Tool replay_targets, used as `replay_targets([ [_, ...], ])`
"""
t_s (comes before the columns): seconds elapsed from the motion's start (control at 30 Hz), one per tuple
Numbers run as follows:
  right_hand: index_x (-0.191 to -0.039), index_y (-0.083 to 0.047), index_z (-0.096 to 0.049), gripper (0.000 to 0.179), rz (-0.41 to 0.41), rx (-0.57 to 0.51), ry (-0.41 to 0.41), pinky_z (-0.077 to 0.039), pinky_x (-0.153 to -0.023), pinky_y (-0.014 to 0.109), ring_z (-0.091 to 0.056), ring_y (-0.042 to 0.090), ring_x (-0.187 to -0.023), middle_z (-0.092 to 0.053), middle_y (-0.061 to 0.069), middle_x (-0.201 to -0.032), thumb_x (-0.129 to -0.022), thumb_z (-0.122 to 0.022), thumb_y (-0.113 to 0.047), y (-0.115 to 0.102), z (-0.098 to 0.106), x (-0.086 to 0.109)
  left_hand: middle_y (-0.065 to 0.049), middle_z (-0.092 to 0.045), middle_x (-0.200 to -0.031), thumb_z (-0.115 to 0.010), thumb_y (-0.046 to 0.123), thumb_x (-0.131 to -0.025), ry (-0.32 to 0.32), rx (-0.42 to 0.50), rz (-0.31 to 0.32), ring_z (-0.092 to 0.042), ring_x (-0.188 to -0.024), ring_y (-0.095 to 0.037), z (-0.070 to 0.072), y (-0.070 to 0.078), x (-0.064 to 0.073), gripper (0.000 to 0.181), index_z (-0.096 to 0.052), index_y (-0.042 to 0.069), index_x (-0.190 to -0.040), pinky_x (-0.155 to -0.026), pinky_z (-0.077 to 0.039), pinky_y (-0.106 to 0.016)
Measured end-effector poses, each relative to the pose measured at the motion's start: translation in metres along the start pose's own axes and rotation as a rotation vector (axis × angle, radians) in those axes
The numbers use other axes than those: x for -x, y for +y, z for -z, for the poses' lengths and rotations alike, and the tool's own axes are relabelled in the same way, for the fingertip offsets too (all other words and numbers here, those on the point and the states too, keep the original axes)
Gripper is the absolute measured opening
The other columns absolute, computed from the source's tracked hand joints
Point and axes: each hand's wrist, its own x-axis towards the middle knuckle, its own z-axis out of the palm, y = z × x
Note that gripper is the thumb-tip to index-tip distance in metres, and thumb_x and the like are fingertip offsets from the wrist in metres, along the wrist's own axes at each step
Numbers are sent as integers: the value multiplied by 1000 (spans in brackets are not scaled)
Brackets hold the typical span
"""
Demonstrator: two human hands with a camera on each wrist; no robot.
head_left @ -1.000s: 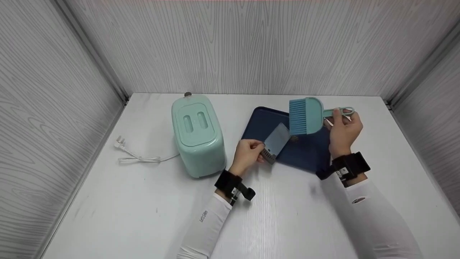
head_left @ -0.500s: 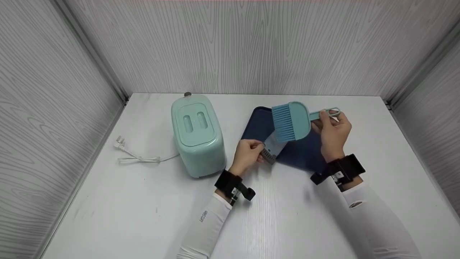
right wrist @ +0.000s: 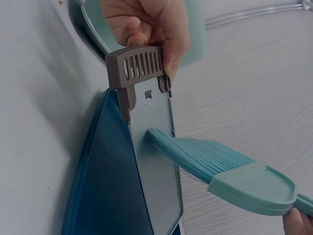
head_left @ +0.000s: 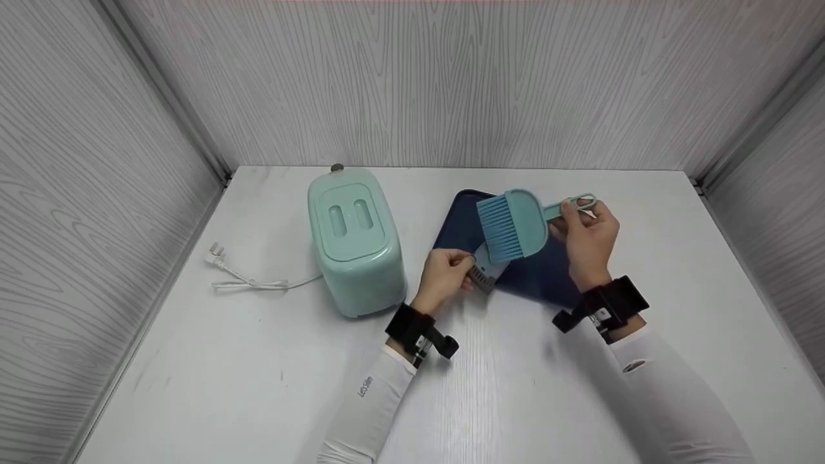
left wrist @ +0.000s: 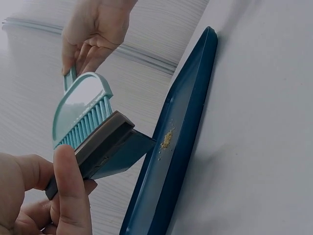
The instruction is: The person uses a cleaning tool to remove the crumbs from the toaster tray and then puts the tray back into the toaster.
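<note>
My left hand (head_left: 443, 276) pinches the grey-brown slotted end of a metal crumb tray (right wrist: 159, 166). The sheet slants downward, its far end over a dark blue tray (head_left: 544, 277). In my right hand (head_left: 592, 243) is the thin looped handle of a mint-green brush (head_left: 528, 222). Its blue bristles (right wrist: 195, 152) touch the sheet's face and bend against it, as the right wrist view shows. A small heap of yellowish crumbs (left wrist: 167, 139) lies in the blue tray. From the head view, the brush hides much of the crumb tray.
To the left of my left hand stands a mint-green toaster (head_left: 358, 258) with a slotted lid on top. Its white cord (head_left: 258, 284) and plug (head_left: 214, 256) lie on the white table (head_left: 258, 386). Wood-grain panels (head_left: 412, 84) rise behind and at the sides.
My right hand has brought the brush left and toward me, from over the blue tray onto the crumb tray's face. The left hand and crumb tray have stayed in place.
</note>
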Motion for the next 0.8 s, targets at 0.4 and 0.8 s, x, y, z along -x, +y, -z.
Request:
replay_targets([
  [0.4,-95,-4,-59,13,-43,60,38,-65,-62,21,-78,9,-68,-80,3,-79,-101,-70,-8,4,8,-10,2,-62,-72,-57,3,-104,-32,9,-26,-60,-53,-5,2,2,3,27,-72,-13,-121,-55,-61,-21],
  [0.8,-98,-3,-61,12,-50,101,70,-65,-62,19,-78,8,-68,-79,2,-79,-101,-71,-10,9,21,-20,1,-62,-73,-59,5,-104,-17,3,-20,-61,-54,-6,2,2,2,26,-73,-12,-118,-57,-63,-24],
])
